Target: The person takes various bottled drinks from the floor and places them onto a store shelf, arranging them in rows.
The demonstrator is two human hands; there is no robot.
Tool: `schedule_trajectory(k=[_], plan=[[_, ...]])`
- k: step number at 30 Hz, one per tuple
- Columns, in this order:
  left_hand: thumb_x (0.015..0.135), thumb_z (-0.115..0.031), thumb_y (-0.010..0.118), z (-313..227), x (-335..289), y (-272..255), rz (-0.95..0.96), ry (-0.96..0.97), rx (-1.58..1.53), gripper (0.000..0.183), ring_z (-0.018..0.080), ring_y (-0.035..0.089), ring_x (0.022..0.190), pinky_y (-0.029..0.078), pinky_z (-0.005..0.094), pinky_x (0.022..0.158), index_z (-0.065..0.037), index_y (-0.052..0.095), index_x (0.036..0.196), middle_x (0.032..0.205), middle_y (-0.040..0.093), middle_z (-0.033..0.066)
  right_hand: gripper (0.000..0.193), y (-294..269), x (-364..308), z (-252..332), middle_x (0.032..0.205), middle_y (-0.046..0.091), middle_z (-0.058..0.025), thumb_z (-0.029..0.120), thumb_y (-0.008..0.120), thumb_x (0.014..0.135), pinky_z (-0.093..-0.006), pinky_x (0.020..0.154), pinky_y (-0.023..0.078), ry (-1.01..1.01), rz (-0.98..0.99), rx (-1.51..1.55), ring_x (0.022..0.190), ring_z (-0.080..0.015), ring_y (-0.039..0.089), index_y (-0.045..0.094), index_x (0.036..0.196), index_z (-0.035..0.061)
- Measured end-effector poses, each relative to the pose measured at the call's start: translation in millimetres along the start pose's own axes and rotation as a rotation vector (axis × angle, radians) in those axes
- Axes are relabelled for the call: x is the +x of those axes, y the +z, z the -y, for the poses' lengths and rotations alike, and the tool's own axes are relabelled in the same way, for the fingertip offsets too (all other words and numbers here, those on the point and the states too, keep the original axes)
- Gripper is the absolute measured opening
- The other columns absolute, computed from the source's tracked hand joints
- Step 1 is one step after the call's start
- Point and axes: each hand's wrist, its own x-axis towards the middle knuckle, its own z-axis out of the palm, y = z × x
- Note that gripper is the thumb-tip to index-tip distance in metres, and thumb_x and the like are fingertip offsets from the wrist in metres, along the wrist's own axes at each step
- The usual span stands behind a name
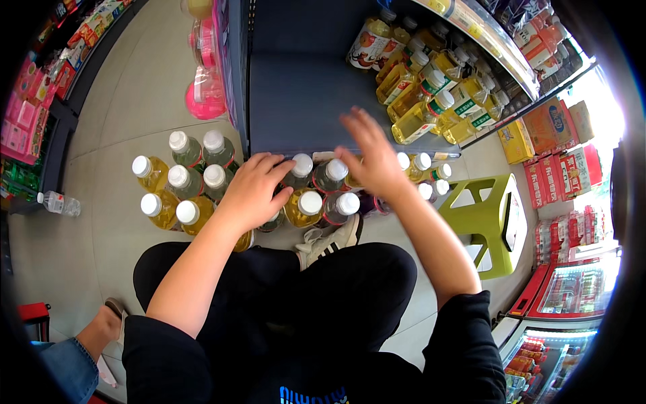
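Several drink bottles with white caps stand on the floor in front of me, some with yellow liquid, some looking clear or dark. My left hand (252, 192) reaches over them, fingers stretched and thumb apart, beside a white-capped bottle (301, 168). Its palm hides part of the bottles below, and I see nothing held in it. A yellow bottle (304, 207) stands just right of its thumb. My right hand (372, 153) is raised with spread fingers over the right part of the group, near the shelf's front edge, holding nothing. To the left are more yellow bottles (160, 209).
A dark lower shelf (303, 101) lies ahead, with several yellow bottles (424, 118) at its right. A green stool (494, 232) stands at my right, near stacked cartons (558, 178). Pink goods hang left of the shelf. Another person's leg (97, 333) shows at lower left.
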Motion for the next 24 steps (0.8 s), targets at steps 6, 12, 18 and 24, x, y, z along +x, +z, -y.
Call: schedule_trajectory(k=[6, 12, 18, 24], plan=[[0.086, -0.02, 0.071, 1, 1, 0, -0.025, 0.017, -0.032, 0.05, 0.0378, 0.051, 0.126, 0.043, 0.0476, 0.107, -0.006, 0.059, 0.132, 0.132, 0.059, 0.0162, 0.083, -27, 145, -122, 0.155, 0.033, -0.0307, 0.035, 0.073, 0.084, -0.049, 0.114, 0.039, 0.159, -0.194, -0.312, 0.14, -0.0471, 0.04, 0.037, 0.152, 0.0039], [0.087, -0.025, 0.071, -3, 3, -4, 0.031, -0.014, 0.008, 0.05, 0.0375, 0.051, 0.126, 0.043, 0.0478, 0.107, -0.007, 0.058, 0.132, 0.13, 0.06, 0.0163, 0.102, -34, 243, -183, 0.16, 0.028, -0.0252, 0.046, 0.079, 0.076, -0.0528, 0.113, 0.04, 0.358, -0.146, -0.361, 0.14, -0.0472, 0.039, 0.028, 0.158, 0.0132], [0.086, -0.024, 0.072, -7, 4, -9, 0.047, -0.045, 0.002, 0.053, 0.0365, 0.05, 0.127, 0.043, 0.0488, 0.107, -0.008, 0.057, 0.134, 0.13, 0.059, 0.0149, 0.101, -31, 279, -198, 0.159, 0.03, -0.0229, 0.045, 0.076, 0.078, -0.0541, 0.114, 0.037, 0.338, 0.0, -0.637, 0.141, -0.0441, 0.04, 0.024, 0.159, 0.0109], [0.086, -0.024, 0.072, -8, 10, -11, 0.044, -0.059, -0.011, 0.049, 0.0352, 0.051, 0.126, 0.043, 0.0481, 0.106, -0.008, 0.059, 0.131, 0.131, 0.058, 0.0138, 0.082, -28, 284, -227, 0.141, 0.051, -0.0252, 0.037, 0.078, 0.077, -0.0453, 0.108, 0.046, 0.183, -0.083, -0.532, 0.129, -0.0419, 0.053, 0.044, 0.146, 0.0062]])
